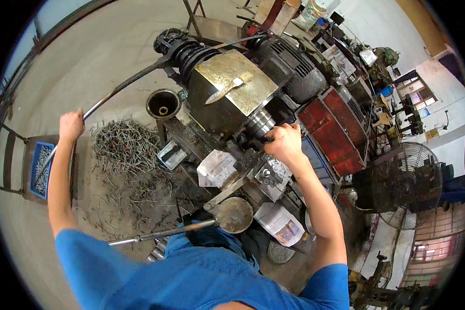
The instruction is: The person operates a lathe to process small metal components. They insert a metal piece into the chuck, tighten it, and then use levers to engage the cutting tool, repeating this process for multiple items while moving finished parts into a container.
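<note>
My left hand (72,126) is wrapped round the end of a long metal lever (126,83), out to the left. That lever runs up to the ringed, greasy rear end (188,56) of a lathe-like machine. At the shiny round spindle nose (260,123), my right hand (285,142) has its fingers closed; whatever they pinch is hidden behind them. On the brass-coloured top of the machine's housing (253,95) lies a flat brush (226,92) with a pale handle. Just below my right hand sits a tool block (269,178) with metal chips about it.
A second lever (178,230) with a round disc (234,214) crosses close to my body. Metal shavings (126,147) cover the floor at left, beside a blue bin (40,170) of small parts. A red cabinet (333,132) and a large fan (408,186) stand at right.
</note>
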Demonstrator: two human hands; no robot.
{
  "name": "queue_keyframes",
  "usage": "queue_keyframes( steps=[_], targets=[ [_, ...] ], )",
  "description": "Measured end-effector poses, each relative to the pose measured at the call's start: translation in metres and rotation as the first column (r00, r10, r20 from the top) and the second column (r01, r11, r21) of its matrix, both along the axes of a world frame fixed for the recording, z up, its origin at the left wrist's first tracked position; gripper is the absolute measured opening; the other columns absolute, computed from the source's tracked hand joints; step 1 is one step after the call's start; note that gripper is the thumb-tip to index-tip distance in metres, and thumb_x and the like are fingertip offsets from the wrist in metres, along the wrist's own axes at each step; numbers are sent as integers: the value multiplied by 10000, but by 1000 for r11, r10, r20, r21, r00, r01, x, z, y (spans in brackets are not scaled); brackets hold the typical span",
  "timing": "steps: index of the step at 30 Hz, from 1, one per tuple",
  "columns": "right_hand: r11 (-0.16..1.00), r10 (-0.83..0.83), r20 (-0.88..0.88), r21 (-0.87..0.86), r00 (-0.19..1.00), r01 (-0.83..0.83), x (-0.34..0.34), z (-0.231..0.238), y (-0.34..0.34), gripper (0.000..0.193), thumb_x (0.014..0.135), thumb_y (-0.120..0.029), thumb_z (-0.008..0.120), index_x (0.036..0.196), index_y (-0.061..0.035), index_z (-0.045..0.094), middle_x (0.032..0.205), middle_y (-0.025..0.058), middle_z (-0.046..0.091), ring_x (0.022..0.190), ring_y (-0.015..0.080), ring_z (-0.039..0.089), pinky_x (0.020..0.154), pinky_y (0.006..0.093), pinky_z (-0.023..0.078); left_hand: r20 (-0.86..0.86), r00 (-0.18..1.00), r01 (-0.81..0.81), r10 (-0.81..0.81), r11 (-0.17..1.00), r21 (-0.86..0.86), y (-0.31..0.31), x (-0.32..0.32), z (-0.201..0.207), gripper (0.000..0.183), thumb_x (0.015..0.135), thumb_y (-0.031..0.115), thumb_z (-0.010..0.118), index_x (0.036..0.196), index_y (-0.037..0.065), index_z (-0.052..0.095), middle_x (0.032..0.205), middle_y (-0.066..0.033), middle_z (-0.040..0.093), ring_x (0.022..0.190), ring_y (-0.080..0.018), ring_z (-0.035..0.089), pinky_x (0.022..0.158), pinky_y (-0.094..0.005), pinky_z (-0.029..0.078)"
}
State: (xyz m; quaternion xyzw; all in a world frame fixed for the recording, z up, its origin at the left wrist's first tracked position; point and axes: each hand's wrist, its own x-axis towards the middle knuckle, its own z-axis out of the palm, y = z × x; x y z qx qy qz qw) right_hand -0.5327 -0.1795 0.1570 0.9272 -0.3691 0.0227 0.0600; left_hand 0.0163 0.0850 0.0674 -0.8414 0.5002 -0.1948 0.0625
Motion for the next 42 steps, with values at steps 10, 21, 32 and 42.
queue_keyframes(
  steps=[10, 21, 32, 42],
  targets=[
    [980, 115, 261, -189, 958, -66, -43, 35, 44, 411, 548, -188, 638, 953, -122, 659, 1098, 59, 596, 1036, 247, 519, 1016, 507, 267, -160, 905, 179, -394, 694, -698, -59, -68, -25, 246, 805, 214, 610, 965, 26, 625, 894, -161, 642, 863, -331, 609, 755, -382, 484],
    [886, -452, 336, 62, 826, 460, -281, 7, 154, 389, 551, -139, 605, 925, -45, 657, 1084, 127, 606, 1007, 310, 535, 969, 428, 347, -336, 834, 535, -437, 790, 300, -114, -168, -213, 174, 703, 198, 620, 841, 94, 638, 789, -128, 653, 759, -302, 641, 638, -429, 508],
    [21, -999, -46, 68, 24, 997, -516, -147, 328, 439, 583, -165, 607, 1011, -70, 632, 988, 197, 624, 933, 369, 585, 810, 429, 459, -510, 850, 254, -134, 951, 175, -86, -180, -178, 297, 803, 340, 557, 868, 69, 659, 792, -182, 646, 730, -345, 631, 656, -450, 506],
    [52, -998, -36, 67, 55, 996, -408, -172, 415, 409, 557, -226, 629, 900, -16, 554, 705, 213, 602, 699, 404, 603, 642, 470, 482, -491, 863, 62, 118, 940, 335, -24, -182, -173, 198, 733, 208, 587, 865, 113, 698, 845, -156, 658, 786, -334, 634, 715, -419, 511]
  ],
)
